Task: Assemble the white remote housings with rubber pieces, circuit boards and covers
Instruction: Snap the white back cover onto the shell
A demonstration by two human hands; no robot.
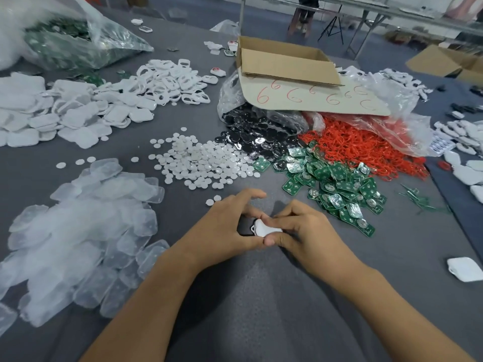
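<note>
The white remote housing (264, 228) sits near the table's (261, 296) front edge, pinched between the left hand (224, 228) and the right hand (303, 231), thumbs and fingertips clamped on it, probably to press its parts together.

Bare forearms, bare left hand (222, 226), bare right hand (305, 231), nails seemingly short

our left forearm (146, 296) and right forearm (392, 304) enter from the near edge and converge mid-scene. our left hand (224, 226) curls round the left end of the white housing (262, 228), with the index finger arched on the far side. our right hand (307, 232) pinches the right end, fingers bent over the top. our thumb tips meet on the near side.
</note>
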